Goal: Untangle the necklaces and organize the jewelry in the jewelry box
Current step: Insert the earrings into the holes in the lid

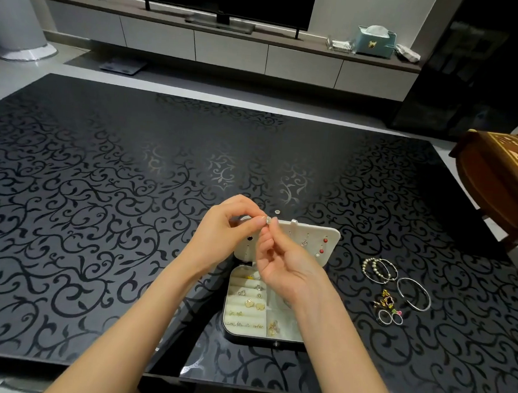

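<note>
Over box (226, 302), lid (317, 232) rearward — hands (223, 234) (289, 270) pinching trinket (268, 219)

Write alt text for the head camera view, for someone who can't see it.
The left hand and right hand pinch a tiny silver piece above an open jewelry box on a black patterned table. Right of the box lie bracelets and rings.

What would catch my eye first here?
Two bare hands, left hand and right hand, pinch a small silvery jewelry piece mid-picture, over an open white jewelry box holding gold trinkets. Right of it, silver beaded bangles lie on the glossy black scroll-patterned table.
</note>
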`<state>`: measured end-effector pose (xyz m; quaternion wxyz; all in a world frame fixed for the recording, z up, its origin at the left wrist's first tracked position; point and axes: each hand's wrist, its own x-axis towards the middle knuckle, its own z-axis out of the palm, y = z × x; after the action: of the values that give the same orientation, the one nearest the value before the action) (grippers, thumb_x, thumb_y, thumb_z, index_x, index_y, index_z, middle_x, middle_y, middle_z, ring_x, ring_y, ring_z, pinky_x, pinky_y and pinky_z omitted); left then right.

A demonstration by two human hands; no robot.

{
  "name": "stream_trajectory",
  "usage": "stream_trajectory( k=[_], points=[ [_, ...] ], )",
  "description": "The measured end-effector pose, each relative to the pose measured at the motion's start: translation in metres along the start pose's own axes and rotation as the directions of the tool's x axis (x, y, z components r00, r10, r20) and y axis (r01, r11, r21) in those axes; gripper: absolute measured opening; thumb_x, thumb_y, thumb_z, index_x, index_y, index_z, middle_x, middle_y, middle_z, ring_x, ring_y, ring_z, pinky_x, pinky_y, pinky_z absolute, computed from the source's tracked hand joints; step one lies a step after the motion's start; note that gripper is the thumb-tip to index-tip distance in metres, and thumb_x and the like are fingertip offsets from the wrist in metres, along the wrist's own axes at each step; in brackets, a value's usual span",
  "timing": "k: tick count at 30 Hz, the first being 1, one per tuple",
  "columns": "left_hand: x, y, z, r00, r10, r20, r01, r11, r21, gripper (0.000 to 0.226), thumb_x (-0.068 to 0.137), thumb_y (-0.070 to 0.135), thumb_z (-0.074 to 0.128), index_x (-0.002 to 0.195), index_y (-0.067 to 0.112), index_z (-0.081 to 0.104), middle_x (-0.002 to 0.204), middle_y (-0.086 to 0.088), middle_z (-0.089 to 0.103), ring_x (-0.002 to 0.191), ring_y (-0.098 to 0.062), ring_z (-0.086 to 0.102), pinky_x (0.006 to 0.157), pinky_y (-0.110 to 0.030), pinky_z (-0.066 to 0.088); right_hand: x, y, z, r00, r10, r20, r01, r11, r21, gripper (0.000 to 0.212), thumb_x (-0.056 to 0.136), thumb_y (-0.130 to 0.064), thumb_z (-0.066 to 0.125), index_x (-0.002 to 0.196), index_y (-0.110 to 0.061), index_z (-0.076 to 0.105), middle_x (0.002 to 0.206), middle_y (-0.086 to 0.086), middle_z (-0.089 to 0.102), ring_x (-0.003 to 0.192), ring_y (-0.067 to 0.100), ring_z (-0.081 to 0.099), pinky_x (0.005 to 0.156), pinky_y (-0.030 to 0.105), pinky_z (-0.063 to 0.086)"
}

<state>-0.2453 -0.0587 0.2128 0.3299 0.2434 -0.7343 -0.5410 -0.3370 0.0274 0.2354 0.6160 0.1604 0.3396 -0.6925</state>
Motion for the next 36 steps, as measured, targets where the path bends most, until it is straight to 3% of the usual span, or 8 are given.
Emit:
stream_trajectory(
  k=[9, 11, 13, 16, 19, 21, 25, 36],
  points=[
    [0.005, -0.002, -0.003, 0.995, 0.101, 0.022, -0.103, 0.984, 0.147, 0.010, 0.091, 0.009, 0.059, 0.084, 0.009, 0.066, 0.091, 0.002, 0.059, 0.087, -0.009, 0.055, 0.076, -0.020, 0.044, -0.004, -0.006, 0.006, 0.989, 0.066, 0.129, -0.101, 0.951, 0.291, 0.007, 0.085, -0.008, 0.059, 0.084, -0.002, 0.057, 0.062, 0.006, 0.055, 0.048, 0.010, 0.049, 0.039, 0.017, 0.043],
    [0.006, -0.002, -0.005, 0.997, 0.071, -0.008, -0.069, 0.989, 0.128, 0.011, 0.092, 0.010, 0.058, 0.084, 0.009, 0.065, 0.090, 0.002, 0.060, 0.084, -0.003, 0.054, 0.074, -0.014, 0.042, -0.008, -0.009, 0.004, 0.991, -0.006, 0.136, -0.020, 0.982, 0.190, 0.014, 0.089, -0.014, 0.056, 0.080, -0.004, 0.057, 0.061, 0.003, 0.053, 0.046, 0.009, 0.047, 0.040, 0.017, 0.040],
    [0.007, -0.002, -0.004, 0.999, -0.003, -0.050, 0.005, 0.999, 0.051, 0.012, 0.092, 0.012, 0.058, 0.083, 0.014, 0.066, 0.088, 0.007, 0.062, 0.080, 0.001, 0.054, 0.074, -0.010, 0.041, -0.009, -0.008, -0.003, 0.972, -0.192, 0.134, 0.213, 0.962, -0.168, 0.015, 0.091, -0.018, 0.056, 0.080, -0.009, 0.060, 0.064, -0.001, 0.053, 0.051, 0.006, 0.044, 0.044, 0.015, 0.036],
    [0.010, -0.004, -0.001, 0.989, -0.103, -0.106, 0.094, 0.992, -0.080, 0.011, 0.091, 0.014, 0.059, 0.085, 0.016, 0.068, 0.086, 0.009, 0.066, 0.081, 0.002, 0.058, 0.074, -0.010, 0.043, -0.003, 0.002, -0.016, 0.734, -0.585, 0.344, 0.618, 0.366, -0.695, 0.009, 0.087, -0.017, 0.064, 0.078, -0.015, 0.068, 0.069, -0.008, 0.061, 0.062, 0.003, 0.048, 0.058, 0.014, 0.039],
    [0.013, -0.009, 0.002, 0.973, -0.148, -0.177, 0.129, 0.985, -0.111, 0.011, 0.091, 0.014, 0.059, 0.088, 0.015, 0.069, 0.085, 0.011, 0.067, 0.081, 0.002, 0.059, 0.073, -0.011, 0.044, 0.017, 0.009, -0.028, 0.413, -0.685, 0.601, 0.605, -0.287, -0.743, 0.009, 0.082, -0.026, 0.069, 0.073, -0.024, 0.069, 0.075, -0.013, 0.058, 0.076, 0.008, 0.050, 0.070, 0.016, 0.037],
    [0.014, -0.011, 0.003, 0.964, -0.176, -0.201, 0.149, 0.979, -0.143, 0.012, 0.092, 0.014, 0.058, 0.091, 0.013, 0.070, 0.081, 0.014, 0.066, 0.074, 0.005, 0.057, 0.067, -0.010, 0.043, 0.030, 0.009, -0.031, 0.240, -0.660, 0.712, 0.502, -0.544, -0.672, 0.013, 0.081, -0.032, 0.065, 0.073, -0.023, 0.070, 0.075, -0.011, 0.051, 0.076, 0.011, 0.045, 0.070, 0.018, 0.034],
    [0.015, -0.011, 0.001, 0.955, -0.221, -0.198, 0.185, 0.965, -0.185, 0.013, 0.093, 0.014, 0.057, 0.094, 0.008, 0.069, 0.066, 0.019, 0.062, 0.056, 0.005, 0.051, 0.057, -0.011, 0.040, 0.045, 0.004, -0.029, 0.091, -0.596, 0.798, 0.410, -0.707, -0.576, 0.016, 0.082, -0.030, 0.063, 0.070, -0.021, 0.069, 0.071, -0.003, 0.049, 0.073, 0.010, 0.036, 0.068, 0.024, 0.025],
    [0.015, -0.012, -0.003, 0.955, -0.250, -0.157, 0.214, 0.952, -0.219, 0.012, 0.093, 0.014, 0.058, 0.091, 0.011, 0.069, 0.075, 0.013, 0.065, 0.067, 0.002, 0.057, 0.062, -0.014, 0.044, 0.050, -0.001, -0.027, 0.121, -0.575, 0.809, 0.392, -0.721, -0.571, 0.014, 0.082, -0.030, 0.065, 0.071, -0.024, 0.069, 0.072, -0.007, 0.047, 0.073, 0.010, 0.034, 0.068, 0.026, 0.023]
  ],
)
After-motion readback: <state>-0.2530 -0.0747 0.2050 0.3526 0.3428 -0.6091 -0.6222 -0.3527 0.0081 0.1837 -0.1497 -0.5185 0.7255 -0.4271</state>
